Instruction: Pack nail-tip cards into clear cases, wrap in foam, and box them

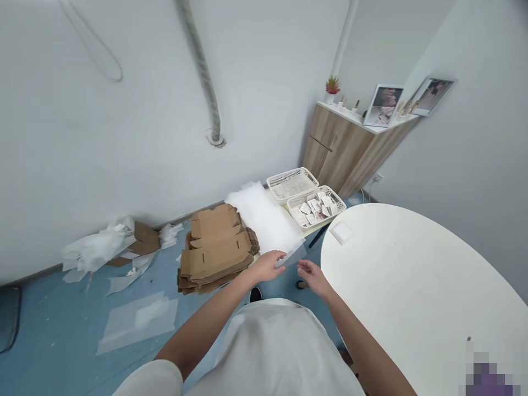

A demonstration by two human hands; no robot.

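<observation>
A pale wall (pixel 136 137) rises behind the blue floor (pixel 45 324), and a large white round table (pixel 416 275) fills the right side of the view. Beyond the table, in the corner, stands a wood-grain cabinet (pixel 342 148) with a white top.

Flattened brown cardboard boxes (pixel 218 242) form an uneven stack to the left of the white sheets (pixel 268 214), which lie in a soft, translucent-edged pile between the cardboard and the two baskets. Crumpled wrapping (pixel 99 247) (loose and rather untidy) is heaped on the floor by the wall, with flat pieces (pixel 138 322) spread nearer the person.

The rear white basket (pixel 292 185) holds flat, pale items too indistinct to name; the front white basket (pixel 295 218), just beside it, holds many small white cards or packets (pixel 317 206).

The left hand (pixel 267 266) is at the near edge of the sheets, thumb and forefinger narrowly parted; whether it touches them I cannot tell. The right hand (pixel 314 276) hovers between the sheets and the table edge, fingers loosely bent and slightly apart, holding nothing visible.

On the cabinet are two framed pictures (pixel 383 104) and a small potted plant (pixel 332 88). A small white square item (pixel 341 232) lies near the table's edge.
</observation>
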